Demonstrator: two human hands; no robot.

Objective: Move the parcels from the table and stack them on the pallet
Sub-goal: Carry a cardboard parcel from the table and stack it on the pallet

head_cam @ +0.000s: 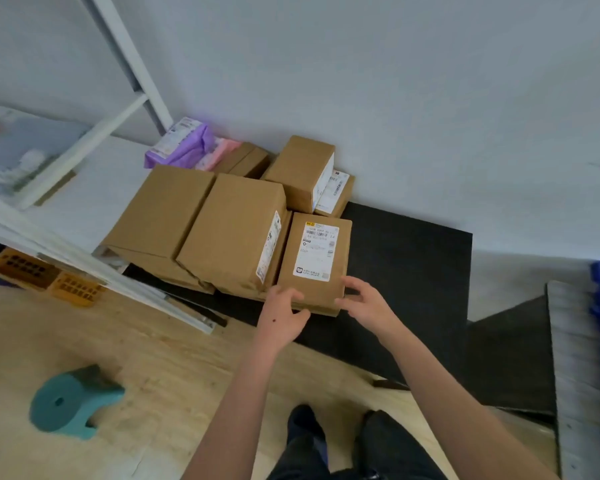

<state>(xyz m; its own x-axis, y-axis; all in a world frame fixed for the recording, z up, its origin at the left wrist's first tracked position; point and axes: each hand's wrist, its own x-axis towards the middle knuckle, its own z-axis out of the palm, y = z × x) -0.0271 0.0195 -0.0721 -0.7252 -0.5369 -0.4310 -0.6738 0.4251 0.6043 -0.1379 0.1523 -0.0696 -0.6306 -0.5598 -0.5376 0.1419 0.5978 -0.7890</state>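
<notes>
Head camera: seating the labelled parcel [314,261] on the pallet [413,271]

The labelled parcel lies flat, label up, at the near right of the stack on the black pallet, its left side just beside the large box [232,233]. It seems to rest on another flat parcel, of which only a thin edge shows. The left hand [283,311] has its fingers curled over the near left corner and grips it. The right hand [364,301] sits at the near right corner with fingers half spread and loosely bent; whether it pinches the corner or merely touches it cannot be told.

The step looks like setting this parcel down and squaring it. To do it well:

- Keep both hands at the near corners and push evenly, so the parcel slides straight rather than twisting
- Bring its left side flush against the large box
- Line its near edge up with the parcel beneath, leaving no overhang
- Lift the fingers straight off, so the parcel is not dragged back

Bare pallet to the right leaves room for more parcels
</notes>
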